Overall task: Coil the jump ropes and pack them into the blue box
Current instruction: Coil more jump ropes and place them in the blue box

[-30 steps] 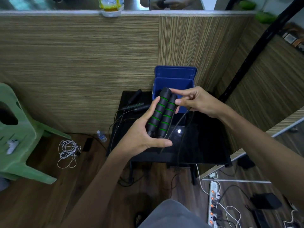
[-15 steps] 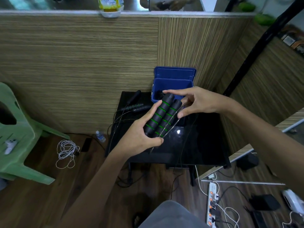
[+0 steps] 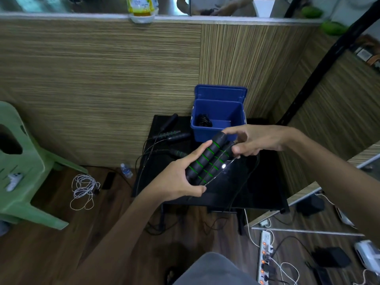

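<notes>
Left hand [image 3: 176, 177]: its grip is wrapped round the lower part of a pair of jump rope handles [image 3: 207, 160], thumb underneath, fingers over the top.
Held handles: two black foam handles with green rings, side by side, tilted up toward the far right, above the table [image 3: 257, 194].
Right hand [image 3: 257, 140]: its grip closes on the upper ends of the same handles, fingertips curled around the top; whether it also pinches the cord cannot be told.
Cord [image 3: 244, 177]: thin and dark, it runs along the handles and loops down over the black table top.
Loose ropes [image 3: 170, 134]: more black handles with green rings and thin cords lie on the table's far left part, just beside the box.
Blue box [image 3: 218, 132]: on the table's far edge against the wood panel wall, lid [image 3: 221, 93] standing open behind it.
Box contents: one dark coiled bundle [image 3: 203, 121] in the left corner.
</notes>
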